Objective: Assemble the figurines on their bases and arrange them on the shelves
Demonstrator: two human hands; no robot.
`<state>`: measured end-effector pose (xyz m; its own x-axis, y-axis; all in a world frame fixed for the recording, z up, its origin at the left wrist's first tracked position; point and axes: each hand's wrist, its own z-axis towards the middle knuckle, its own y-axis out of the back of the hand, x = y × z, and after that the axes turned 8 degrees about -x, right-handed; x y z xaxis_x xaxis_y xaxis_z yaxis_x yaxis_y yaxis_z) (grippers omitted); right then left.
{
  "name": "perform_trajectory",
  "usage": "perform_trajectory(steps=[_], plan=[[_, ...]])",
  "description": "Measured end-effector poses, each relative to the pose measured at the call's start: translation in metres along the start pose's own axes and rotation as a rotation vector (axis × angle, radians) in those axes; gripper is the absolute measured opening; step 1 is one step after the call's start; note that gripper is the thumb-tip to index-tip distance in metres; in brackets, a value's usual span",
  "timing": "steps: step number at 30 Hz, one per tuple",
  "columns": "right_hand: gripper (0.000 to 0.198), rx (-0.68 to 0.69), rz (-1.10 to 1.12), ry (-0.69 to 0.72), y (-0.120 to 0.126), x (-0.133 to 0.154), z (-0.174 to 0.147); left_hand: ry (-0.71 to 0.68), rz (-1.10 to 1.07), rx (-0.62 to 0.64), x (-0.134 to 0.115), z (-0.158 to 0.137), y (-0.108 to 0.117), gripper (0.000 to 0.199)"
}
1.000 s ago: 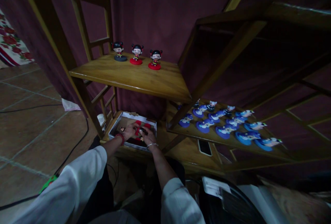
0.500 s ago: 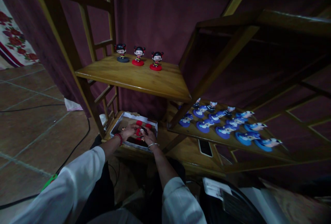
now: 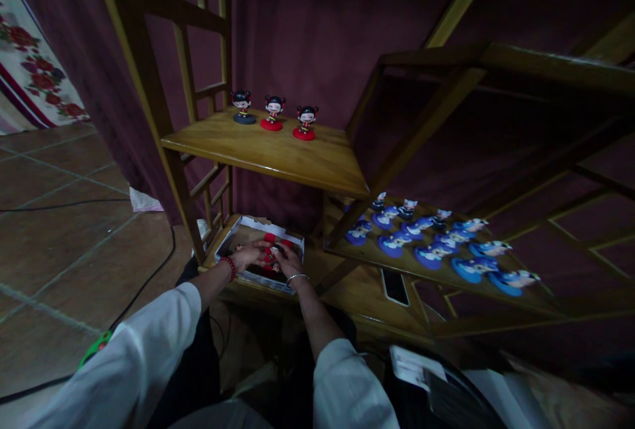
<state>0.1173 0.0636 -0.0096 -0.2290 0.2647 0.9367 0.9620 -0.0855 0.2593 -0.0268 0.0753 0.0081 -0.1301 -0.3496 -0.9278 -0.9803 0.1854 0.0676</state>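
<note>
Low on the left, a shallow white cardboard box (image 3: 299, 244) holds several small figurines and round red bases. Over it, my left hand (image 3: 249, 258) and my right hand (image 3: 289, 262) come together around a black-haired figurine (image 3: 274, 254) in red. The fingers of both hands close on it from either side, partly hiding it. Another figurine (image 3: 238, 248) lies in the box beside my left hand. On the wooden shelf above stand three similar black-haired figurines: one on a dark base (image 3: 244, 119), one on a red base (image 3: 271, 125) and a third on a red base (image 3: 303, 134).
A lower shelf to the right carries several figurines on blue and purple bases (image 3: 431, 255). A phone (image 3: 395, 286) lies on the bottom board. The shelf's upright post (image 3: 173, 178) rises left of the box. A black cable (image 3: 153, 270) runs along the tiled floor.
The view has shifted slightly, so the shelf appears a little farther right. Both hands stay over the box at the figurine, with small finger movements.
</note>
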Motion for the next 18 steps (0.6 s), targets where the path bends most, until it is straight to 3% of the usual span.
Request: perform_trajectory(steps=[3,18], plan=[[0.037,0.025,0.049,0.022,0.0012,0.0013,-0.0018,0.076,-0.117,0.050,-0.0011,-0.0009,0.0000,0.037],[0.042,0.115,0.029,0.019,0.0008,0.0087,-0.0090,0.118,-0.171,-0.028,-0.0041,-0.0066,0.0026,0.041]])
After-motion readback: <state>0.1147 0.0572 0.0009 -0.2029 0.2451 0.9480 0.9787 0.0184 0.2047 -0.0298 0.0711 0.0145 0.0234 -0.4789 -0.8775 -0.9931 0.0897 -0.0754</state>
